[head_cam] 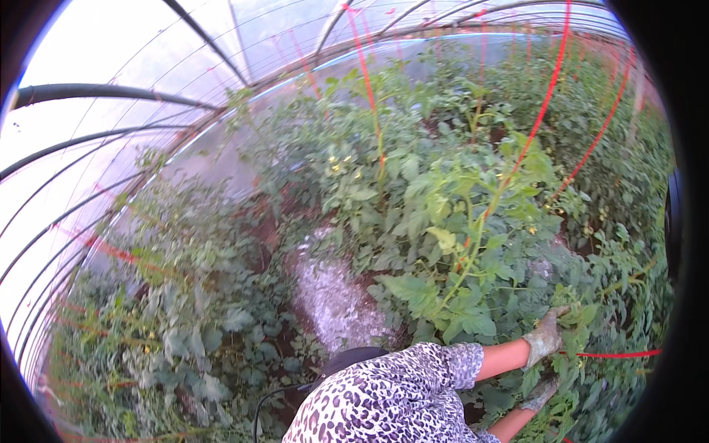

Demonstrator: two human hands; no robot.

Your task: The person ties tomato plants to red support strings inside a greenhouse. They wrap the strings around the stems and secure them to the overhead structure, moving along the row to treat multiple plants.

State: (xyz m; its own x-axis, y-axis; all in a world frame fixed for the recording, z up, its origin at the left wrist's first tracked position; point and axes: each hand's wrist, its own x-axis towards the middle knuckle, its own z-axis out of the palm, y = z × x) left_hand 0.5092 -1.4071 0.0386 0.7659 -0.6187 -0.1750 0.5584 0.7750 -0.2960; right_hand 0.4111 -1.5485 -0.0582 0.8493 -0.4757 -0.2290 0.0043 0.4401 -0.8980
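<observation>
My left hand, in a soiled, pale work glove, reaches into the top of a leafy tomato plant at the lower right. One finger points outward, while leaves cover the others. Just below it, my right hand, gloved too, is against the same foliage with its fingertips hidden. A red twine runs rightward from the leaves beside my left hand. Whether either hand grips a stem or the twine cannot be made out.
Tomato plants with yellow flowers stand around me, several tied to hanging red twines. Whitish ground shows between rows. Greenhouse hoops and plastic film curve overhead. A black cable trails beside my leopard-print shirt.
</observation>
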